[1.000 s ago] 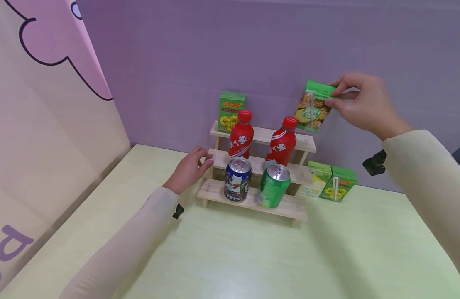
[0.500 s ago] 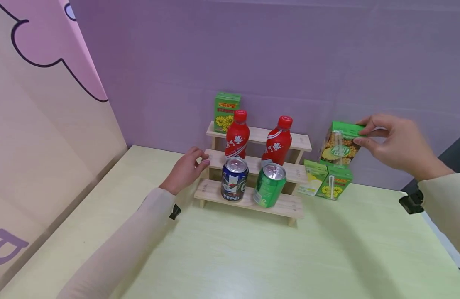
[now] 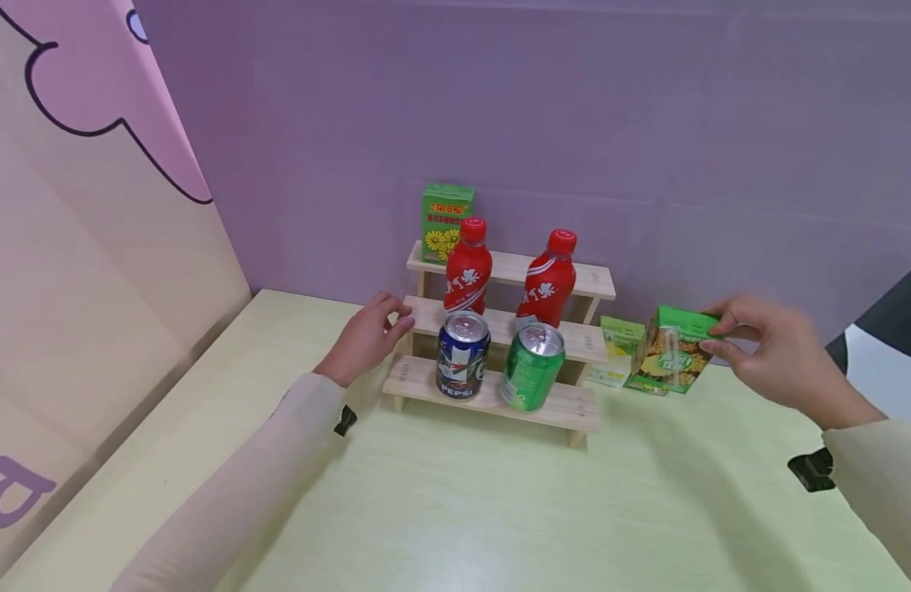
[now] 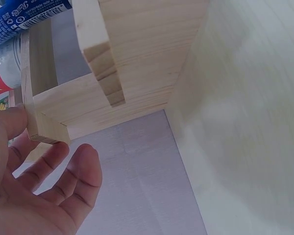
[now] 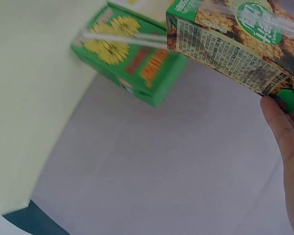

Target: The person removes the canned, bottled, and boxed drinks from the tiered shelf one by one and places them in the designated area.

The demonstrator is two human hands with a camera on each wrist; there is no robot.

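Just right of a three-tier wooden rack (image 3: 503,322), a pineapple drink carton (image 3: 675,362) in a pinch grip

The person's right hand (image 3: 774,349) pinches the carton by a corner of its green top, thumb and fingers closed up against the cardboard. The carton is tilted beyond the rack's right end, its fruit-printed face and clear straw turned toward the head view; whether its base meets the worktop (image 3: 463,501) cannot be told.

Behind it, also right of the rack, is a chrysanthemum drink carton (image 5: 130,62), mostly covered in the head view but plain in the right wrist view, a straw across its flowered face. A pale yellow-green drink carton (image 3: 618,349) stands between that one and the rack.

At the rack's left end, the left hand (image 3: 367,337) holds the tip of the middle shelf, thumb on one side of the board and fingers curled on the other; one finger stands loosely away from the wood.

On the rack's top shelf, at the left, a second chrysanthemum carton (image 3: 446,210) stands upright. The middle shelf bears two red-capped bottles (image 3: 547,284), well apart. On the bottom shelf a blue Pepsi can (image 3: 463,362) stands left of a green drink can (image 3: 531,374). A purple backdrop (image 3: 537,99) rises behind the rack.
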